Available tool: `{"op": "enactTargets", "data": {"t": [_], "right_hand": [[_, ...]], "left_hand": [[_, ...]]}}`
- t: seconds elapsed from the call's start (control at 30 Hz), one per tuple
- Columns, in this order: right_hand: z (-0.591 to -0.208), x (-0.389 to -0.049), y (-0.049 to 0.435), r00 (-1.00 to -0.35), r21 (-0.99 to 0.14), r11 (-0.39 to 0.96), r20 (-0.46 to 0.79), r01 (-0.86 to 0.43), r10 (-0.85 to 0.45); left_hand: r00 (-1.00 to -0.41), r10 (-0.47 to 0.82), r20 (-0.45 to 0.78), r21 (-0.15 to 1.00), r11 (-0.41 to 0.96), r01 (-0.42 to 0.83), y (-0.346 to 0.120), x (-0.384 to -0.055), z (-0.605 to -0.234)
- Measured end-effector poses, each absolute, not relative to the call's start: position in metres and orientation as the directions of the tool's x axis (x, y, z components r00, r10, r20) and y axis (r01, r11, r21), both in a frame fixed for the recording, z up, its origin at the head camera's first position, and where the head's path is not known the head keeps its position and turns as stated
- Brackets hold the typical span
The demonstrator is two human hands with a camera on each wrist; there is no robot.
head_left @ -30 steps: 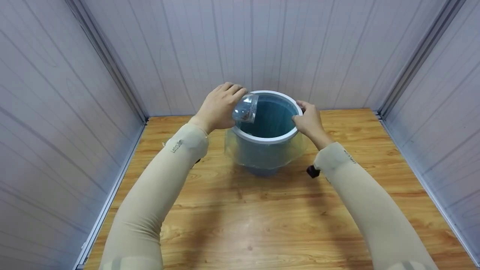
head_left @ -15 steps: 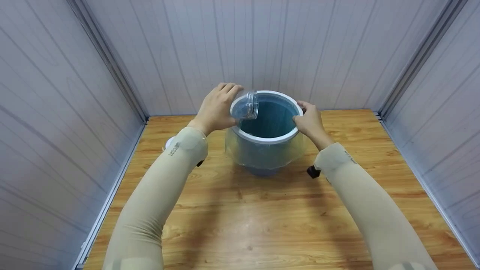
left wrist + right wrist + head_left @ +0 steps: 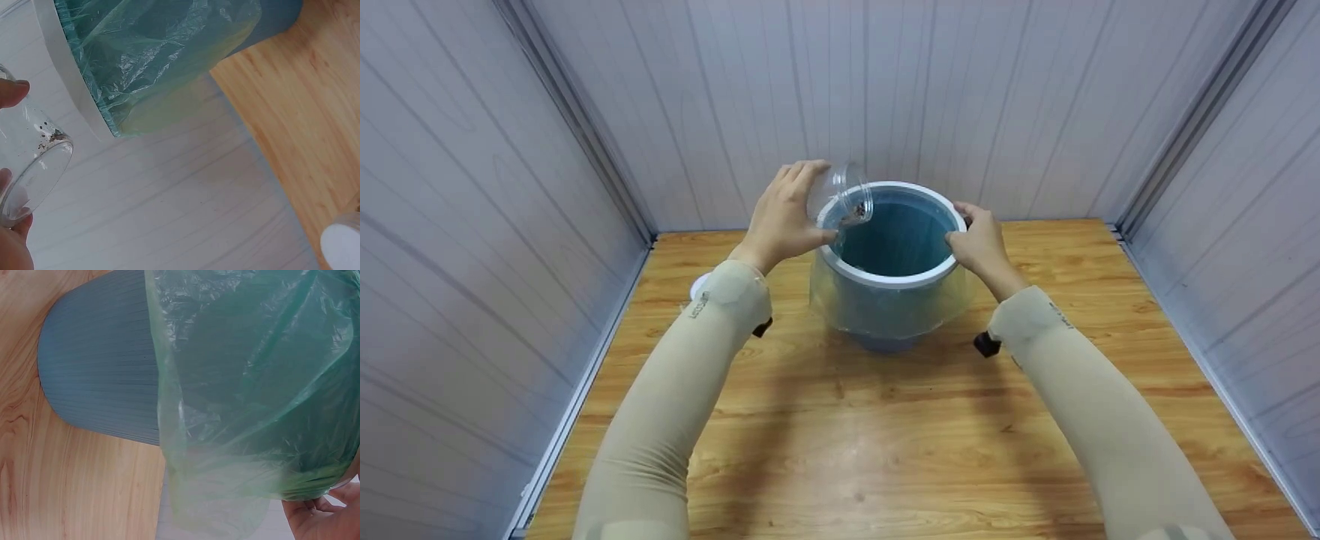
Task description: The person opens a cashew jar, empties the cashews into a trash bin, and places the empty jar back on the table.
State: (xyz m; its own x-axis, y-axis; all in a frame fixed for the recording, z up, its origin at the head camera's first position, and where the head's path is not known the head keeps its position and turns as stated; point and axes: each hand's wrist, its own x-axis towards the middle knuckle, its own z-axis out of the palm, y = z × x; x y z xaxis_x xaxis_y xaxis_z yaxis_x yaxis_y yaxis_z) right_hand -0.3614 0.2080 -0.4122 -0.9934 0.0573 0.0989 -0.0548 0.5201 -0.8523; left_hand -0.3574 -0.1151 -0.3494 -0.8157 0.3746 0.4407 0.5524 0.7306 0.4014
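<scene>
- My left hand (image 3: 784, 214) is curled round a clear, round plastic-looking jar (image 3: 829, 196), thumb on one side and fingers on the other.
- I hold the jar tilted over the left part of the rim of a blue-grey, ribbed, round bin (image 3: 885, 281) with a white rim.
- Small dark bits (image 3: 53, 138) sit in the jar, gathered on the wall near one end.
- My right hand (image 3: 981, 240) grips the right side of the bin's rim, fingertips touching the bag folded over it.
- That bag, a thin, translucent green plastic liner (image 3: 889, 313), covers the bin's mouth edge and hangs loosely round its upper outside.
- The bin's inside looks dark teal; I can't make out what lies at its bottom.
- Left of the bin, a white-topped round thing (image 3: 343, 244) rests on the wood-grain counter (image 3: 855, 450), partly hidden behind my left sleeve in the head view.
</scene>
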Motion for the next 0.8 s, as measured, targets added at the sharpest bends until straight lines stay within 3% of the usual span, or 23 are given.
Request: {"op": "enactTargets", "data": {"t": [0.47,0.8], "right_hand": [[-0.412,-0.362,0.203,-0.995,-0.863,0.504,0.066,-0.023,0.068],[-0.413,-0.363,0.203,-0.995,-0.859,0.511,0.065,-0.018,0.074]], "left_hand": [[-0.861,0.205,0.465,0.619,0.620,0.482,-0.126,-0.352,-0.362],[-0.856,0.116,0.503,0.698,0.529,0.482,-0.131,-0.351,-0.369]]}}
